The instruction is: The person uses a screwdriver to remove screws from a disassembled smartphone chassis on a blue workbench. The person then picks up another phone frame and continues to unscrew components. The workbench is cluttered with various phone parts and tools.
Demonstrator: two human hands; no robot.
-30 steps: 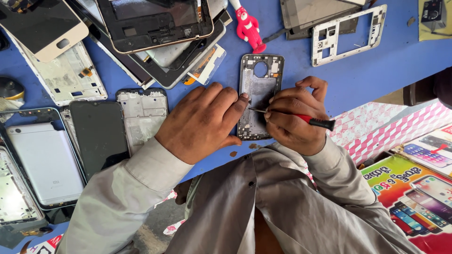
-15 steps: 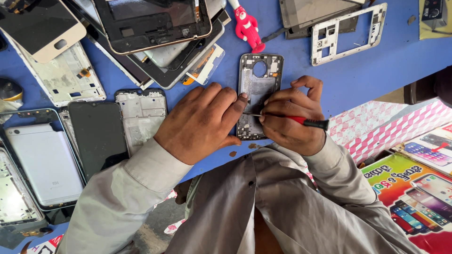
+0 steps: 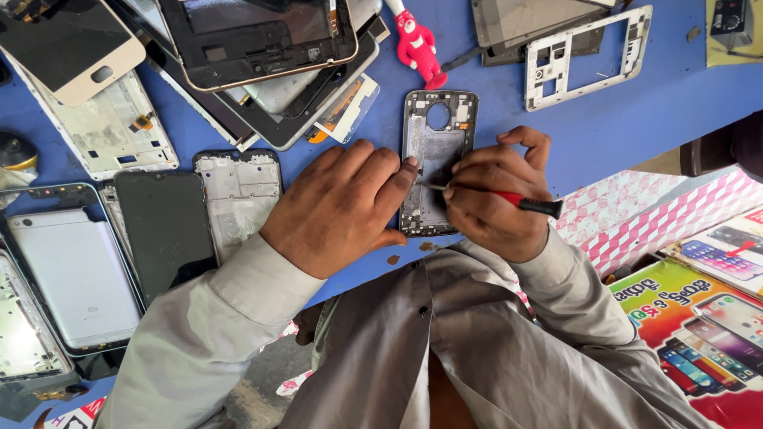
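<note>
red toy figure (image 3: 416, 45), white phone frame (image 3: 587, 57)

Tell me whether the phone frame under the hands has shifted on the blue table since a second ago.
No. The phone frame lies at the same spot below the red figure, near the table's front edge, pinned by the left hand.

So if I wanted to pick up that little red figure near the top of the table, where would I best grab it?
Take the red figure around its narrow body, coming from above with finger and thumb on its two sides. It lies flat on the blue table, with bare table to its right, while stacked phone parts crowd its left side.
</note>
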